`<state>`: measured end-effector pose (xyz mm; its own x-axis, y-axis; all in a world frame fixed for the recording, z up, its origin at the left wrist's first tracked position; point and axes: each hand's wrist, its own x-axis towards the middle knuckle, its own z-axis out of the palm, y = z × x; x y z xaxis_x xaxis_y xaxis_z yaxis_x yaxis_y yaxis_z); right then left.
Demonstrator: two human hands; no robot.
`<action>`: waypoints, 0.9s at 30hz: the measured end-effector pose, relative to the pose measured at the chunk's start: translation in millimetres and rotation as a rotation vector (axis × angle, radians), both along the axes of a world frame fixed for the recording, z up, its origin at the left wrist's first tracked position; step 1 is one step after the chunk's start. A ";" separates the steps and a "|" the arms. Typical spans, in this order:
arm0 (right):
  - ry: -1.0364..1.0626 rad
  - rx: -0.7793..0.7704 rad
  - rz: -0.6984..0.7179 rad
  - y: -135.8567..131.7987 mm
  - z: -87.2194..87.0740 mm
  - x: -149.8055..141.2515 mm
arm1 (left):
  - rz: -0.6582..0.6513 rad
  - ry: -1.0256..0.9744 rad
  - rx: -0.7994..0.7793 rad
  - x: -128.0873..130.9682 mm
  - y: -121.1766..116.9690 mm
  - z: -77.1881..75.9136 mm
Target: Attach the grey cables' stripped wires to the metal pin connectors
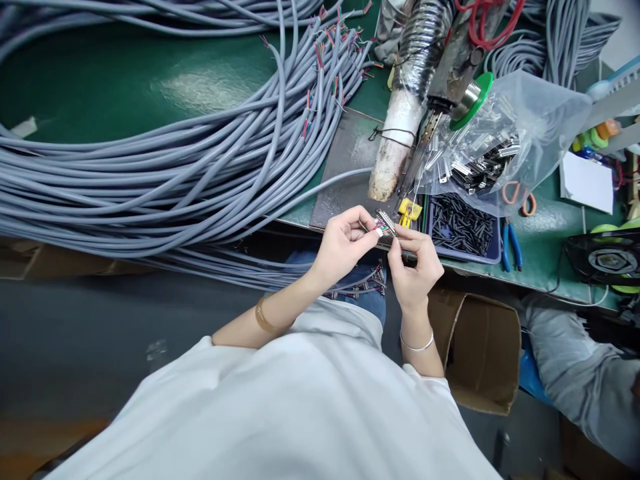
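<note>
Looking down in the head view, we see our two bare hands at the front edge of the green bench (200, 87), near its middle. Our left hand (345, 243) is nearly closed, thumb and fingertips pinching short coloured wires (379, 230). Our right hand (417, 267) is partly curled, thumb and forefinger gripping a small metal connector (387, 222), tilted, just in front of a yellow clip-like piece (409, 212). The wires meet the connector, but we cannot tell how many are joined. Below the front edge, over our lap, several cable ends (367, 285) already carry connectors; we judge those further along. Much appears left: toward the back edge, the big grey cable bundle (200, 167) shows many loose coloured wire ends (320, 57). Right of our hands, loose connectors fill a clear bag (555, 107), and black sleeves (463, 227) lie unused in a blue tray (495, 250).
</note>
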<state>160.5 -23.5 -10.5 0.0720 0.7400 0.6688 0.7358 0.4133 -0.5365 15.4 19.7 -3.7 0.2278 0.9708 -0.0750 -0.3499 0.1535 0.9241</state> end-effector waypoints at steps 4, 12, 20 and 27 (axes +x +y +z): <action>-0.004 -0.005 0.007 5.2 2.6 1.9 | 0.026 0.016 0.029 2.4 5.3 -1.1; 0.014 -0.018 0.007 14.1 6.5 4.1 | 0.089 0.080 0.079 7.7 12.1 1.2; 0.008 0.006 0.026 19.3 11.6 4.5 | 0.125 0.110 0.120 9.3 11.8 6.7; -0.098 0.042 0.027 18.4 14.1 4.7 | 0.123 0.115 0.114 7.2 12.3 9.7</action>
<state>165.2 -5.0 3.6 -0.0151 0.7118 0.7022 0.7723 0.4544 -0.4440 22.6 32.0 6.0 0.1027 0.9945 0.0179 -0.2507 0.0084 0.9680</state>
